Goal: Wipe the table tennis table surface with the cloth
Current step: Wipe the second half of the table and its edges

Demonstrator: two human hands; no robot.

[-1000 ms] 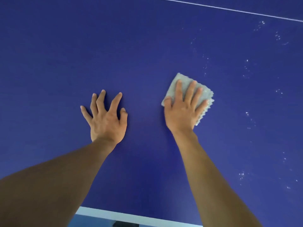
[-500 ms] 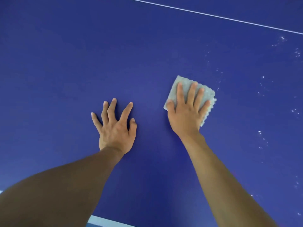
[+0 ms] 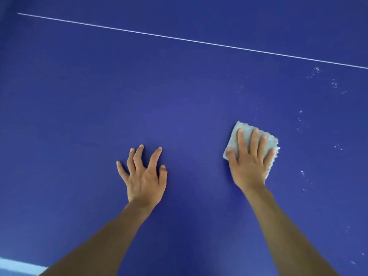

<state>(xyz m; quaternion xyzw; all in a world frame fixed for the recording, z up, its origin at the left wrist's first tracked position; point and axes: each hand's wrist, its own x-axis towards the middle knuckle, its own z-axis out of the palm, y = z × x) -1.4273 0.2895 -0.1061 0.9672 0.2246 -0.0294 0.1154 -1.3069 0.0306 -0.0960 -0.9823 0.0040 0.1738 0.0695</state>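
Observation:
The blue table tennis table (image 3: pixel 179 108) fills the view. A folded pale grey cloth (image 3: pixel 246 132) lies flat on it right of centre. My right hand (image 3: pixel 249 162) presses down on the cloth with straight, spread fingers; its palm covers the cloth's near part. My left hand (image 3: pixel 144 176) rests on the bare table to the left of the cloth, fingers spread and slightly bent, fingertips touching the surface, holding nothing.
A thin white line (image 3: pixel 199 41) crosses the table beyond the hands. Small white specks (image 3: pixel 316 69) are scattered over the surface to the right of the cloth. The table's white edge stripe (image 3: pixel 18 265) shows at the bottom left.
The view has shifted, so more of the far table and white line shows. The right hand and cloth sit slightly farther right of the left hand; both keep the same pose.

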